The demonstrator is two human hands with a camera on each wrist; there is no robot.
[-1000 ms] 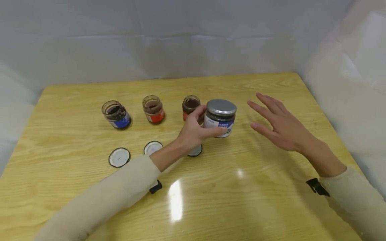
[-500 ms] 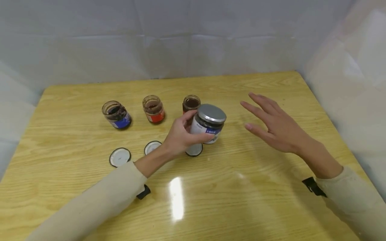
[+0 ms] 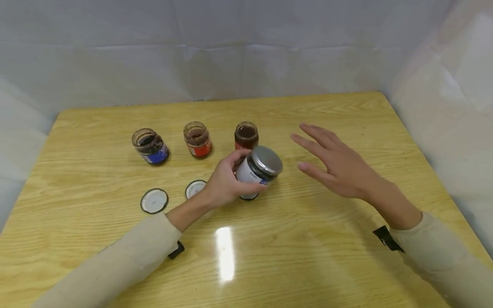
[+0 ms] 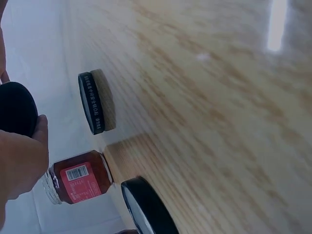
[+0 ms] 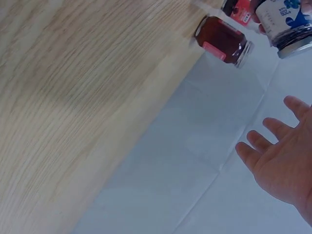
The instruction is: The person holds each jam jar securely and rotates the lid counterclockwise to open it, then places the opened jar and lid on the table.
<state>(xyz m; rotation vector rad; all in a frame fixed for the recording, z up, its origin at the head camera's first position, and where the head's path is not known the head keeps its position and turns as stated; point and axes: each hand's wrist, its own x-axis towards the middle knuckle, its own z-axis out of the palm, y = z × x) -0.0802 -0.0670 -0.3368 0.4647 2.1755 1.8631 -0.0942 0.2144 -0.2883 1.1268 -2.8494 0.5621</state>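
Note:
My left hand point(image 3: 225, 182) grips a glass jar point(image 3: 252, 171) with a silver lid point(image 3: 267, 160) and a white and blue label. The jar is tilted, its lid leaning to the right, and it is held up over the table. In the left wrist view its dark round base point(image 4: 17, 109) faces the camera. To the right of the jar, my right hand point(image 3: 339, 164) hovers with fingers spread and holds nothing. Just behind the held jar stands a lidless jar point(image 3: 246, 132) with a red label, partly covered by it.
Farther left stand a lidless red-labelled jar point(image 3: 198, 141) and a lidless blue-labelled jar point(image 3: 151, 147). In front of them lie upturned lids, one at left point(image 3: 154, 201) and one beside my left wrist point(image 3: 195, 188); another lies mostly hidden under the held jar. Pale sheeting point(image 3: 215, 51) borders the wooden table point(image 3: 308, 256).
My left hand has brought the jar left and nearer, tilting it more to the right. My right hand has drifted left toward it, fingers still spread.

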